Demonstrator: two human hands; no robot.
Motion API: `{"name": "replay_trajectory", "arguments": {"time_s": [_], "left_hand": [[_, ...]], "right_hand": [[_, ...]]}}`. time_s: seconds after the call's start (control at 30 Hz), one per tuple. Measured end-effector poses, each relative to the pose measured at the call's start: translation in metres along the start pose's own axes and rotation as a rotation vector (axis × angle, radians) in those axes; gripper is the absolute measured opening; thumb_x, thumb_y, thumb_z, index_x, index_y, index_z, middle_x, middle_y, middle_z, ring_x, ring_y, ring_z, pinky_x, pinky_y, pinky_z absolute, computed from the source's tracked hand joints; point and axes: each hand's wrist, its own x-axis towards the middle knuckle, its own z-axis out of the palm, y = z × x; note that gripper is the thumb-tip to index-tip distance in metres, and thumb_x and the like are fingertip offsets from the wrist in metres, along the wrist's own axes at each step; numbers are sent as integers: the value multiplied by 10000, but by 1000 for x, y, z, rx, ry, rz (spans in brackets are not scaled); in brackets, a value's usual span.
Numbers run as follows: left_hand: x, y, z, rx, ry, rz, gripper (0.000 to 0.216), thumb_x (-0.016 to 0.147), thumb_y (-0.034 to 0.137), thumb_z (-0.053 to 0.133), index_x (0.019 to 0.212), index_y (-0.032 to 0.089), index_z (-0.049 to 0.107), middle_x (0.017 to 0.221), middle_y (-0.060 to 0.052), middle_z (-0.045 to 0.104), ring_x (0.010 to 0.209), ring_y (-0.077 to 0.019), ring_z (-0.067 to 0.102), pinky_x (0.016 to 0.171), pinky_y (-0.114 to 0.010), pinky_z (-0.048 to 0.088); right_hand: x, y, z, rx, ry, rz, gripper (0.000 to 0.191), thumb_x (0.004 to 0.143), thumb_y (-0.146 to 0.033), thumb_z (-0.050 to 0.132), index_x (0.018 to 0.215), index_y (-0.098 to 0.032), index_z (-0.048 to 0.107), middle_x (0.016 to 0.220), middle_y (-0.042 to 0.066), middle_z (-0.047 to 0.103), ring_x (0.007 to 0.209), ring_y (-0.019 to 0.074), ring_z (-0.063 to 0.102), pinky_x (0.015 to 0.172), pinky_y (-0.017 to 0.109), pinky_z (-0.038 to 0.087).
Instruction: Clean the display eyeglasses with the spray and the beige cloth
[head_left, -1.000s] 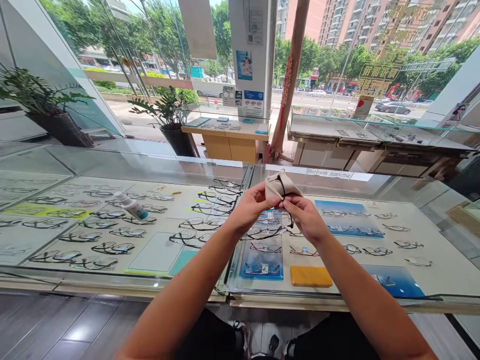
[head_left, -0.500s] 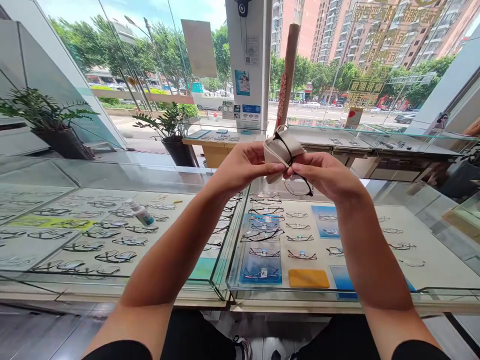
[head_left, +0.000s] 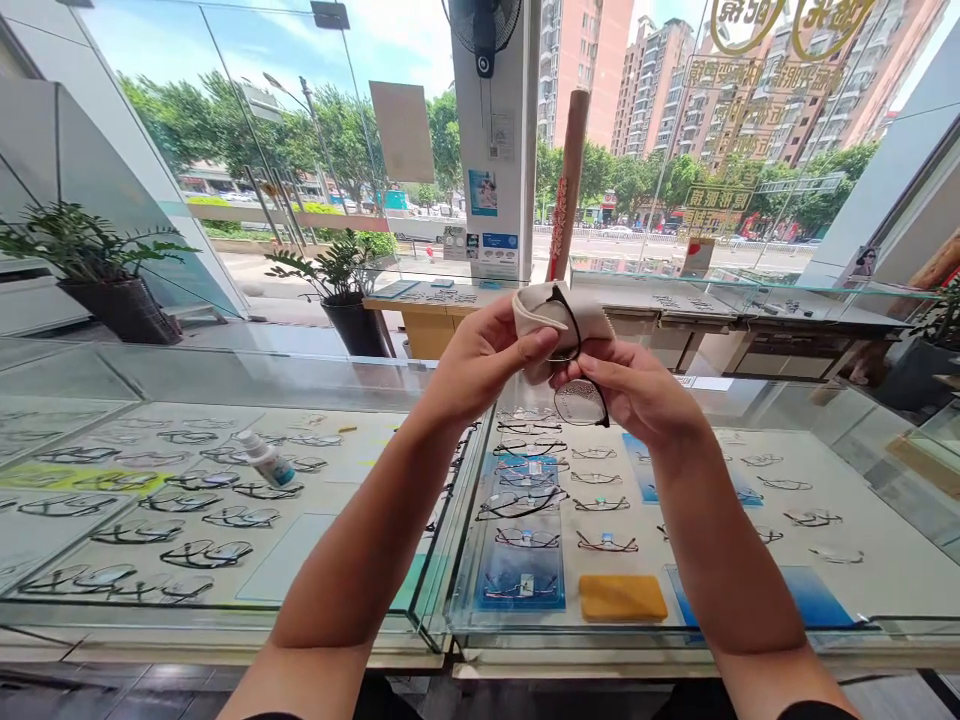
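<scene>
Above the glass counter I hold a pair of dark-rimmed eyeglasses (head_left: 581, 402) and a pale cloth (head_left: 534, 308). My left hand (head_left: 487, 355) is closed on the cloth, which is folded around one lens, with the thumb pressing it from the near side. My right hand (head_left: 637, 385) pinches the eyeglasses near the bridge. The other lens hangs bare below the fingers and looks speckled with droplets. Part of the frame curves up in front of the cloth. The wrapped lens is mostly hidden.
Under the glass counter (head_left: 465, 625) lie rows of eyeglasses and a yellow case (head_left: 622, 597). A white spray bottle (head_left: 266, 460) rests on the left counter. Potted plants (head_left: 345, 290) and a low display table (head_left: 431, 315) stand by the windows.
The view has tilted up slightly. My left thumb has shifted on the cloth, away from my right fingers, and more of the wrapped rim shows. Both hands keep their hold.
</scene>
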Motion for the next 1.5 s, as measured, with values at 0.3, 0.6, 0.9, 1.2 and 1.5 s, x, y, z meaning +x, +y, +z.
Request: {"name": "replay_trajectory", "arguments": {"time_s": [0.3, 0.6, 0.9, 1.2, 1.5], "left_hand": [[4, -3, -12, 59, -203, -93, 450, 772, 523, 1014, 927, 155, 804, 774, -56, 735, 614, -161, 662, 581, -288, 537], [10, -18, -11, 5, 121, 97, 359, 726, 413, 1057, 917, 179, 865, 911, -55, 819, 815, -170, 729, 754, -289, 595], [-1, -32, 16, -290, 414, 135, 321, 713, 352, 1070, 923, 224, 863, 944, 4, 830, 818, -98, 733, 752, -211, 577], [-7, -31, 28, -318, 423, 187, 370, 645, 394, 1095, 888, 243, 861, 940, 5, 839, 808, -100, 734, 778, -229, 585], [9, -29, 3, -168, 354, 303, 351, 688, 449, 1076, 903, 254, 879, 949, -4, 849, 812, -113, 753, 718, -225, 596]], "right_hand": [[9, 15, 1, -51, -32, 3, 385, 764, -620, 969, 818, -256, 857, 905, 42, 833, 945, 238, 732, 1078, 478, 568], [-6, 11, 18, -646, 510, -503, 115, 966, -376, 780, 1017, -273, 772, 1062, 49, 775, 1020, 242, 687, 956, 423, 560], [6, 73, 52, -1152, 719, -764, 221, 1031, -447, 767, 1099, -249, 695, 770, 2, 732, 603, 150, 617, 607, 305, 404], [9, 66, 42, -1269, 742, -1027, 102, 1026, -167, 655, 1072, -210, 735, 720, -14, 742, 556, 138, 606, 601, 316, 408], [-5, 48, 49, -1002, 597, -723, 169, 1064, -226, 616, 1011, -201, 775, 676, -27, 644, 580, 145, 523, 601, 321, 391]]}}
